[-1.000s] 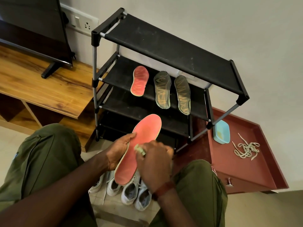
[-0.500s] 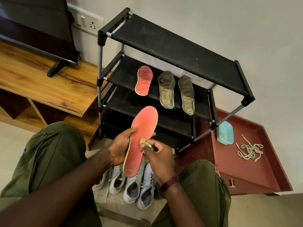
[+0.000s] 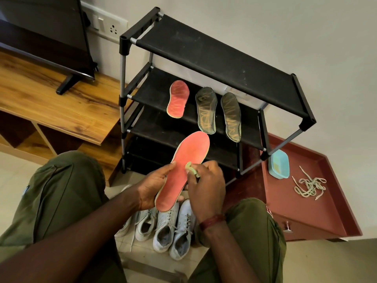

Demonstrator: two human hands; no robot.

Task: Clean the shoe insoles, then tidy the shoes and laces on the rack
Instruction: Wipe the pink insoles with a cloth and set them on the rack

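My left hand (image 3: pixel 153 188) grips a red insole (image 3: pixel 184 166) by its left edge, toe pointing up toward the rack. My right hand (image 3: pixel 206 188) pinches a small pale green cloth (image 3: pixel 191 170) against the insole's middle. On the black shoe rack (image 3: pixel 214 58), the second shelf holds another red insole (image 3: pixel 178 99) and two dark insoles (image 3: pixel 206 110) (image 3: pixel 231 116). Several white sneakers (image 3: pixel 165 227) stand on the floor between my knees. A tangle of pale laces (image 3: pixel 309 185) lies on the red cabinet top.
A red-brown cabinet (image 3: pixel 306 211) stands right of the rack, with a light blue tub (image 3: pixel 278 164) on it. A wooden TV unit (image 3: pixel 51 99) with a television (image 3: pixel 40 31) is at the left. My green-trousered knees flank the sneakers.
The right hand with the cloth has slid up the red insole toward its middle. The insole has tilted a little more upright; the view has shifted.
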